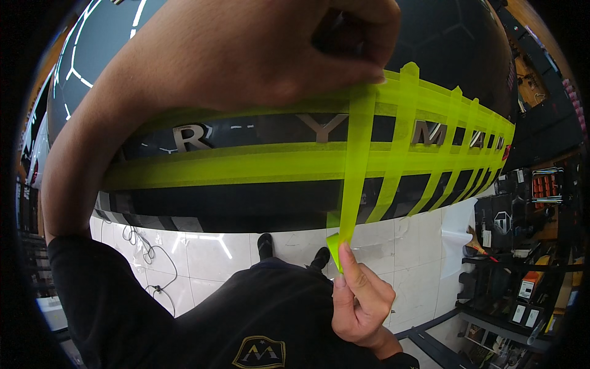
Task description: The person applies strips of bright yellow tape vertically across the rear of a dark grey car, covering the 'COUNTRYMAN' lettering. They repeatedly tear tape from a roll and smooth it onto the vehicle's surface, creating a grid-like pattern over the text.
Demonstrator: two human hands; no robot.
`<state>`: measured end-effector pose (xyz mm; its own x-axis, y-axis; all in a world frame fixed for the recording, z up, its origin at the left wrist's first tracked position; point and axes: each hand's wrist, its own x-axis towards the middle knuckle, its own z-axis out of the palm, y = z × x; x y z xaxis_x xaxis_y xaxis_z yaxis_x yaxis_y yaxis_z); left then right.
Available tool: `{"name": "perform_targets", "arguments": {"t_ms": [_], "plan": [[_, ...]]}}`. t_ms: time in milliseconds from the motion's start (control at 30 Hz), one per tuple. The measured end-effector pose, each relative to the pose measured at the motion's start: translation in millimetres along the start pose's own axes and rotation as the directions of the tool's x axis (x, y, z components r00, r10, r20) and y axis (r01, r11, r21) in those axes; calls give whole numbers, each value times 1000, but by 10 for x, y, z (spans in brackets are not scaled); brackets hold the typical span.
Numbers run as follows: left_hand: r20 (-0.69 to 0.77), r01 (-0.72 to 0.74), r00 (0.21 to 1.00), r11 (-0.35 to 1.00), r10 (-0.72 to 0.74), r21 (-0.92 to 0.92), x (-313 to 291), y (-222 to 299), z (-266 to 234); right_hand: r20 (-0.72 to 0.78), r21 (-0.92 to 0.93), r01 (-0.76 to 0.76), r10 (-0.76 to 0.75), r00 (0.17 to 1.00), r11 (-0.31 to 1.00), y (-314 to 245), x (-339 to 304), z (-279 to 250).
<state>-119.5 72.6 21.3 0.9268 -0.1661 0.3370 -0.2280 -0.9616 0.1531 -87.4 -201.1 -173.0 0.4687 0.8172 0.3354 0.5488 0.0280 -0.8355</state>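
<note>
Left hand point(258, 52) curled, pressing tape strip point(355, 166) top; right hand point(359, 295) pinches its bottom end, fingers raised.

Bright, even indoor light, heavy fisheye bend

Ceiling strips glare on the glossy dark panel point(246, 203) and floor tiles point(209, 252); the near hand point(246, 55) is soft (slightly blurred), corners black.

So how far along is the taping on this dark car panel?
Looks done: two long horizontal tape bands and several vertical strips on the right of the dark panel between the chrome letters. In hand: one vertical strip, its top under the left hand, its lower end pinched by the right hand. Left: the stretch further left shows no verticals.
</note>
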Motion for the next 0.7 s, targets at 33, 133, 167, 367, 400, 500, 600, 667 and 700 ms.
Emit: {"name": "perform_targets", "arguments": {"t_ms": [33, 133, 167, 367, 400, 500, 600, 667, 700], "plan": [[0, 14, 1000, 1000, -14, 0, 4, 12, -4, 4, 1, -2, 2, 1000, 1000, -2, 5, -3], [27, 84, 996, 983, -80, -161, 9, -45, -40, 11, -7, -7, 7, 1000, 1000, -4, 18, -4], [25, 84, 996, 983, -81, -164, 12, -48, -39, 9, -17, -7, 7, 1000, 1000, 2, 14, -3], [-27, -43, 999, 999, 42, -23, -52, -257, 40, -44, 51, 19, -17, 999, 998, 59, 15, 78], [-31, -54, 998, 997, 53, -47, -41, -301, 70, -41, 56, -1, 3, 999, 998, 55, 17, 74], [6, 43, 999, 978, -43, -206, -19, -248, 10, -53, 68, -23, 27, 998, 997, 31, 19, 93], [18, 113, 994, 963, -112, -246, 34, -40, -179, -83, 73, 19, -12, 997, 997, 78, 0, 125], [-106, 44, 993, 996, -53, -83, 28, 3, -33, -78, 63, -11, 15, 997, 998, 75, -15, 104], [-167, 21, 986, 999, -25, -26, 40, 3, 36, -82, 56, -23, 28, 996, 998, 77, -16, 99]]}}
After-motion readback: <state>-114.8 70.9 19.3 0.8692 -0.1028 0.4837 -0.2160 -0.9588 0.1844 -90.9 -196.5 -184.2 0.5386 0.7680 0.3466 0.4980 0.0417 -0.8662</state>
